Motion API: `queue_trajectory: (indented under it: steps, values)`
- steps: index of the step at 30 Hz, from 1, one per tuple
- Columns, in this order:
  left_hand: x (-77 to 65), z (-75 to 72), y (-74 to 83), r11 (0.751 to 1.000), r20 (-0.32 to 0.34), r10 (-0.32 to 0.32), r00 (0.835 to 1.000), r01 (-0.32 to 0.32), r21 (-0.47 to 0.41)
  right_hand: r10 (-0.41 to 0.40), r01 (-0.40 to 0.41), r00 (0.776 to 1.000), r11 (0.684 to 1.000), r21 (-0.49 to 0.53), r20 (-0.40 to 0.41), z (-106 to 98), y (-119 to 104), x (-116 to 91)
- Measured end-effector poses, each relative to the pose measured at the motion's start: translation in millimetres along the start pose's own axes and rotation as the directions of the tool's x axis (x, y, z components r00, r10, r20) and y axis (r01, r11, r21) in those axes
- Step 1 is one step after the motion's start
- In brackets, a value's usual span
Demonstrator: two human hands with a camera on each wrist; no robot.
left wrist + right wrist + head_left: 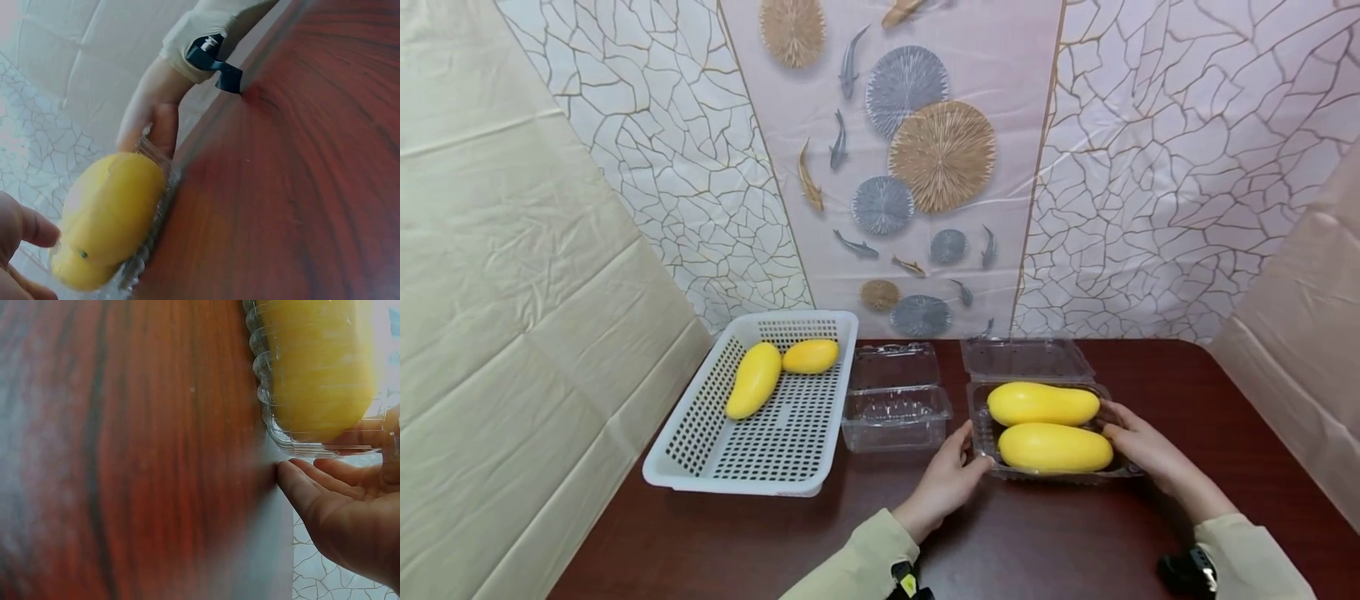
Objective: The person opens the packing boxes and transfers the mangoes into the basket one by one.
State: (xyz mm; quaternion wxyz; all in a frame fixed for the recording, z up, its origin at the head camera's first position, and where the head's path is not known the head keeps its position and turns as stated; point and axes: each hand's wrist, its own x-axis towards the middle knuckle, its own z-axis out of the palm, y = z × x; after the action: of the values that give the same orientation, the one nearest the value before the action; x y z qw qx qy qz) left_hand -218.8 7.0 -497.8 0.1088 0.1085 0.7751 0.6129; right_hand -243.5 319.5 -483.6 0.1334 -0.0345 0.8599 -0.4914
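Observation:
Two yellow mangoes (1056,447) lie side by side in an opened clear plastic clamshell box (983,429) on the table. My left hand (946,482) holds the box by its left side, thumb at the front corner. At the opposite end my right hand (1142,443) grips the right wall. In the right wrist view, the fingertips (289,472) are right at the box's lower edge, and a mango (319,369) shows through the plastic. The left wrist view shows the mangoes (122,206) end-on, between both hands.
A white perforated basket (741,485) at the left holds two more mangoes (756,381). Between it and the held box stands another clear box (895,435) with its lid raised. The dark red table (1037,542) meets a patterned backdrop (1120,208).

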Motion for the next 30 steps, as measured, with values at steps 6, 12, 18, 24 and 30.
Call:
queue_trajectory:
  steps: [6, 12, 18, 24, 30]
  values:
    - [5.7, 4.0, 11.6, 0.999, -0.023, -0.006, 1.0, 0.007, 0.04, 0.017, -0.017, 1.0, 1.0, 0.013, 0.001, 1, 1, 0]
    - [12.8, 8.8, 18.6, 0.999, -0.022, 0.021, 1.0, -0.021, 0.032, 0.024, -0.024, 1.0, 1.0, 0.017, -0.003, 1, 1, 0]
    - [23.0, 10.8, 26.2, 0.997, -0.022, 0.058, 0.998, -0.057, 0.047, 0.025, -0.025, 1.0, 0.999, 0.02, -0.004, 1, 0, 0]
    - [36.0, 12.0, 35.1, 0.983, 0.002, 0.089, 0.996, -0.089, 0.159, 0.03, -0.03, 0.999, 0.999, 0.012, -0.009, 1, 0, 1]
    - [49.0, 15.2, 38.5, 0.949, 0.024, 0.143, 0.989, -0.144, 0.281, 0.026, -0.026, 1.0, 1.0, 0.011, -0.013, 3, 0, 0]
